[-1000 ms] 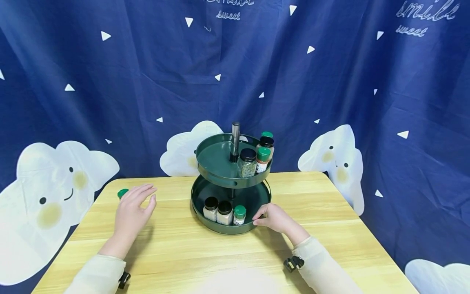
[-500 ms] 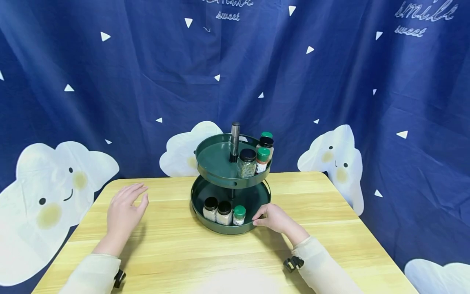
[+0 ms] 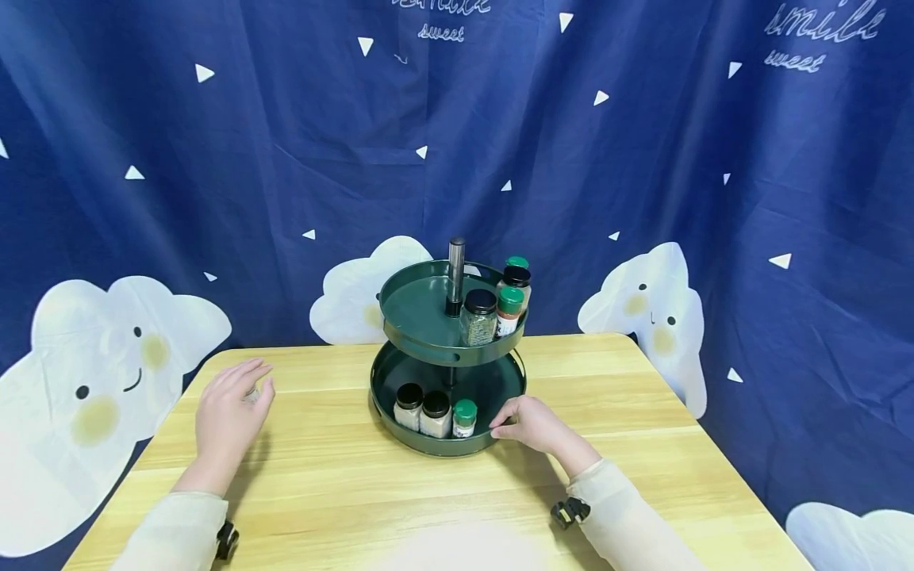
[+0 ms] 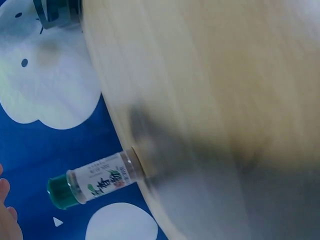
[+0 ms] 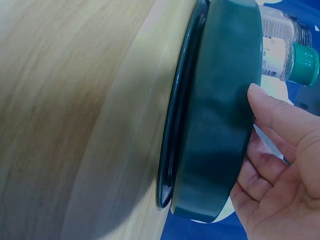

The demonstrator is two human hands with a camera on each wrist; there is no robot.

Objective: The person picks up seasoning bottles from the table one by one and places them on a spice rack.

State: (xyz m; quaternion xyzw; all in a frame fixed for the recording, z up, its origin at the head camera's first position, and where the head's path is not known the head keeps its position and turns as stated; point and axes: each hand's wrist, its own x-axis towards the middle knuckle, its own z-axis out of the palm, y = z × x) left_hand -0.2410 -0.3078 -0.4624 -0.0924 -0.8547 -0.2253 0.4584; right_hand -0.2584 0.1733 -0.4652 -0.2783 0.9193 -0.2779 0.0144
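Observation:
A dark green two-tier round spice rack point(image 3: 417, 309) stands at the middle of the table. My right hand point(image 3: 531, 424) pinches the rim of its lower tray point(image 5: 215, 125) at the front right, thumb and fingers on either side. At the left, my left hand point(image 3: 230, 416) is raised with relaxed fingers. A green-capped spice jar point(image 4: 102, 180) stands upright near it, apart from the fingers point(image 4: 6, 215) in the left wrist view. The hand mostly hides that jar in the head view.
Two black-capped jars point(image 3: 435, 415) and a green-capped jar point(image 3: 464, 419) stand in the lower tray. Several jars, including a black-capped one point(image 3: 478, 317), fill the upper tray's right side. A blue curtain point(image 3: 286, 159) hangs behind the wooden table point(image 3: 343, 507).
My left hand has moved left and slightly down, and now covers the green-capped jar that showed beyond it. The right hand has kept its grip on the lower tray's rim.

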